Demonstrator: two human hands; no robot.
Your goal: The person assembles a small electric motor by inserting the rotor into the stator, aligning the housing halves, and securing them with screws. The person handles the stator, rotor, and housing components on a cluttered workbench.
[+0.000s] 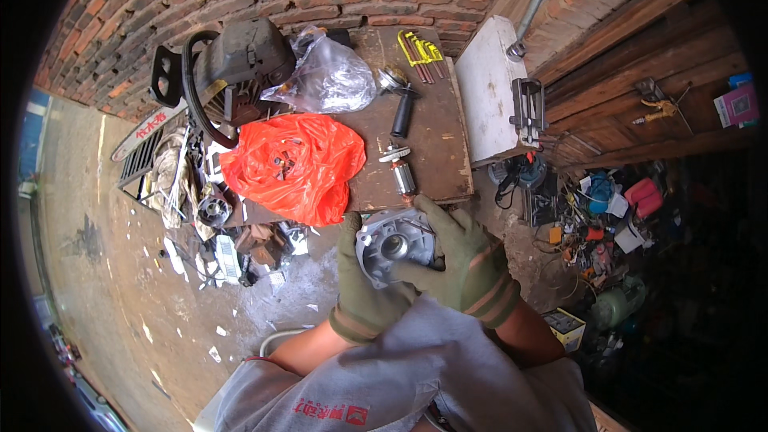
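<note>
A grey cast-metal gear housing (386, 250) with a round central bore is held up in front of my body, just off the bench's near edge. My gloved left hand (360, 288) grips its left side, the thumb up along the rim. From the right, my gloved right hand (458, 254) clasps the housing, its thumb low across the face and its fingers over the top edge. Just beyond my hands, a motor armature (402, 174) with a fan and a copper-coloured end lies on the wooden bench (444, 124).
An orange-red plastic bag (316, 172) with small dark parts lies left on the bench. Behind it sit a chainsaw (248, 60) and a clear plastic bag (332, 80). Hex keys in a yellow holder (420, 52) and a black handle (402, 114) lie farther back. Scrap clutters the right-hand floor.
</note>
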